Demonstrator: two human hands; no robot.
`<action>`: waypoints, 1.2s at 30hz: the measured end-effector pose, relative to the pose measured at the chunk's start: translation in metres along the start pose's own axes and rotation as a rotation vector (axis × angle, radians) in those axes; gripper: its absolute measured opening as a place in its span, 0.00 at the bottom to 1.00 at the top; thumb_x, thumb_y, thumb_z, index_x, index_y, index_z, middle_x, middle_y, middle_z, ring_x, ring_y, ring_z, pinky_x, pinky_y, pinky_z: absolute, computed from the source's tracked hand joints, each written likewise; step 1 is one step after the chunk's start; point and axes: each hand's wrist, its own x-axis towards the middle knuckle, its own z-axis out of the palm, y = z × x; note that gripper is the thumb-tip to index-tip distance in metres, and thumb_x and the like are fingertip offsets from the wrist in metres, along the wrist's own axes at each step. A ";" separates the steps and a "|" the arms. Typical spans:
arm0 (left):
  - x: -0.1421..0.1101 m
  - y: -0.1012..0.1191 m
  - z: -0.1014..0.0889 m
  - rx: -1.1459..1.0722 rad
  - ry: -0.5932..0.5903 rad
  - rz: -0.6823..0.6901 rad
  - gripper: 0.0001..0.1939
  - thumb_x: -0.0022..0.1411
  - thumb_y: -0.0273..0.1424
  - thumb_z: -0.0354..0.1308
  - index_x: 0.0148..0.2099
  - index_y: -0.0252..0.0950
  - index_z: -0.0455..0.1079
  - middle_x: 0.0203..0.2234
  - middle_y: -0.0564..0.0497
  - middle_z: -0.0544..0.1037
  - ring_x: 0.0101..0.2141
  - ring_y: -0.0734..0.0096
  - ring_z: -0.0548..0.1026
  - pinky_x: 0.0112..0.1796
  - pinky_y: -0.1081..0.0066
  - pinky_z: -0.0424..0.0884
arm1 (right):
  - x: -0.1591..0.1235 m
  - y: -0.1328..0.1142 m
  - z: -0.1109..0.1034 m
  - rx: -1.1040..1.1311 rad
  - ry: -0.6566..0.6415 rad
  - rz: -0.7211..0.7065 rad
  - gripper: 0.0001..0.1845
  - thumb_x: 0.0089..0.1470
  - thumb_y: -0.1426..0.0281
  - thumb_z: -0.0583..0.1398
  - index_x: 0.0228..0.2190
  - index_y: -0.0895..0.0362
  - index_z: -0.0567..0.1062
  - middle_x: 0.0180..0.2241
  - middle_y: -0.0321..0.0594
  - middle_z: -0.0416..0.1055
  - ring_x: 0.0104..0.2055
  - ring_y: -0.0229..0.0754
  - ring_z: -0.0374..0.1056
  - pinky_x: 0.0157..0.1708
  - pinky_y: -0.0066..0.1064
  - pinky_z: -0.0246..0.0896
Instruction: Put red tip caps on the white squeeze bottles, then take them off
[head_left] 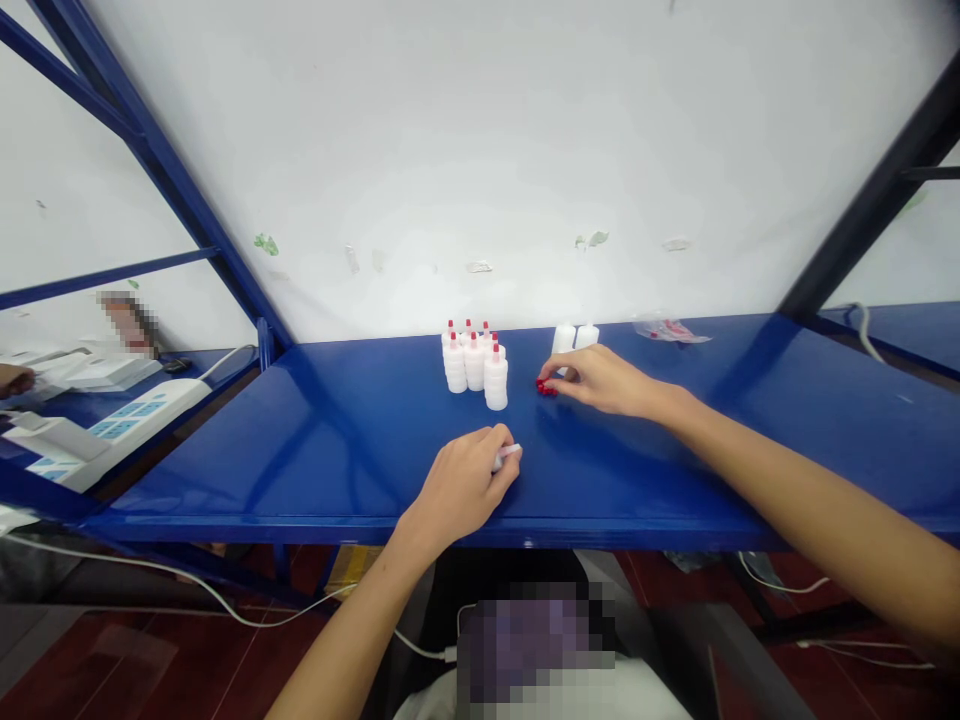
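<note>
My left hand (471,478) is closed around a small white bottle (507,456) near the front of the blue table; most of the bottle is hidden by the fingers, and its pale tip shows no red cap. Farther back, my right hand (600,380) reaches down with thumb and forefinger pinched at a small pile of red caps (546,387). Whether a cap is between those fingertips is too small to tell. Several white squeeze bottles (474,368) with red-tipped nozzles stand upright in a group left of the pile. Behind my right hand are two white bottles (576,337), partly covered by it.
A clear plastic bag (671,329) with red marks lies at the back right of the blue table (337,420). Blue rack posts (187,190) rise at the left. White power strips (127,430) and another person's hand (15,380) are on the neighbouring table.
</note>
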 end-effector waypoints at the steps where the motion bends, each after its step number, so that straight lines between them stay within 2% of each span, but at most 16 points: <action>1: 0.000 0.000 0.000 0.000 0.000 0.000 0.12 0.72 0.34 0.42 0.36 0.39 0.60 0.29 0.53 0.71 0.28 0.70 0.69 0.31 0.70 0.60 | 0.000 0.002 0.001 -0.031 0.013 -0.021 0.11 0.60 0.64 0.57 0.38 0.55 0.78 0.36 0.41 0.76 0.32 0.40 0.71 0.35 0.32 0.62; 4: 0.000 0.000 0.000 0.004 0.002 0.001 0.12 0.72 0.34 0.42 0.36 0.38 0.61 0.29 0.53 0.72 0.28 0.70 0.69 0.31 0.70 0.60 | 0.001 0.008 0.006 -0.094 0.067 -0.077 0.12 0.59 0.62 0.59 0.36 0.54 0.80 0.41 0.44 0.71 0.35 0.41 0.68 0.34 0.32 0.59; 7: 0.000 0.000 0.001 0.007 0.004 0.001 0.12 0.72 0.35 0.43 0.36 0.39 0.61 0.28 0.54 0.72 0.28 0.70 0.69 0.31 0.70 0.59 | 0.002 0.013 0.014 -0.068 0.068 -0.071 0.11 0.58 0.61 0.61 0.36 0.54 0.80 0.39 0.43 0.67 0.36 0.41 0.66 0.35 0.33 0.60; 12: 0.000 0.000 0.001 0.004 -0.002 -0.002 0.11 0.72 0.35 0.43 0.37 0.39 0.60 0.28 0.54 0.71 0.28 0.70 0.69 0.31 0.70 0.59 | 0.005 0.020 0.024 -0.061 0.040 -0.068 0.10 0.58 0.62 0.60 0.36 0.54 0.80 0.37 0.42 0.66 0.37 0.42 0.66 0.38 0.34 0.61; 17: 0.000 0.000 0.001 0.005 0.000 0.000 0.11 0.72 0.35 0.43 0.37 0.39 0.60 0.28 0.54 0.71 0.28 0.70 0.69 0.31 0.70 0.59 | 0.005 0.022 0.024 -0.081 0.043 -0.055 0.11 0.58 0.63 0.59 0.37 0.54 0.79 0.37 0.42 0.67 0.37 0.43 0.66 0.38 0.34 0.61; 20: 0.000 0.001 0.001 0.011 0.002 -0.006 0.11 0.72 0.35 0.43 0.37 0.39 0.60 0.29 0.54 0.72 0.28 0.70 0.69 0.31 0.70 0.59 | 0.004 0.014 0.021 -0.088 0.073 -0.059 0.11 0.57 0.64 0.59 0.37 0.55 0.79 0.37 0.43 0.69 0.36 0.43 0.67 0.37 0.33 0.59; 22: 0.000 0.001 0.000 0.012 0.001 -0.009 0.11 0.72 0.35 0.43 0.37 0.39 0.60 0.29 0.54 0.72 0.28 0.70 0.69 0.31 0.70 0.59 | 0.002 0.003 0.018 -0.081 0.099 -0.073 0.10 0.57 0.65 0.59 0.34 0.56 0.78 0.32 0.41 0.70 0.32 0.41 0.66 0.37 0.33 0.58; 25: 0.000 0.001 0.000 -0.001 0.001 -0.019 0.10 0.72 0.35 0.43 0.38 0.39 0.60 0.29 0.54 0.72 0.28 0.69 0.69 0.30 0.70 0.58 | -0.003 -0.017 0.016 -0.041 0.103 -0.107 0.12 0.58 0.63 0.58 0.31 0.58 0.77 0.20 0.34 0.66 0.24 0.36 0.61 0.36 0.33 0.56; 28: 0.000 0.000 0.001 -0.041 0.013 -0.036 0.09 0.72 0.36 0.43 0.40 0.39 0.60 0.30 0.54 0.73 0.29 0.69 0.70 0.31 0.70 0.59 | -0.008 -0.035 0.019 0.057 0.056 -0.216 0.13 0.58 0.61 0.58 0.32 0.58 0.76 0.17 0.30 0.62 0.22 0.35 0.58 0.32 0.31 0.55; 31: 0.001 -0.001 0.002 -0.099 0.023 -0.048 0.09 0.73 0.36 0.43 0.40 0.39 0.59 0.32 0.53 0.74 0.31 0.68 0.71 0.32 0.70 0.60 | -0.010 -0.046 0.026 0.117 -0.004 -0.333 0.11 0.60 0.64 0.57 0.33 0.59 0.74 0.19 0.31 0.64 0.21 0.34 0.58 0.28 0.29 0.53; 36: 0.000 0.000 0.002 -0.170 0.028 -0.043 0.08 0.73 0.36 0.43 0.42 0.39 0.59 0.35 0.51 0.75 0.33 0.67 0.73 0.34 0.70 0.62 | -0.012 -0.051 0.029 0.081 0.019 -0.411 0.11 0.63 0.68 0.52 0.34 0.59 0.73 0.32 0.40 0.69 0.30 0.36 0.61 0.32 0.29 0.55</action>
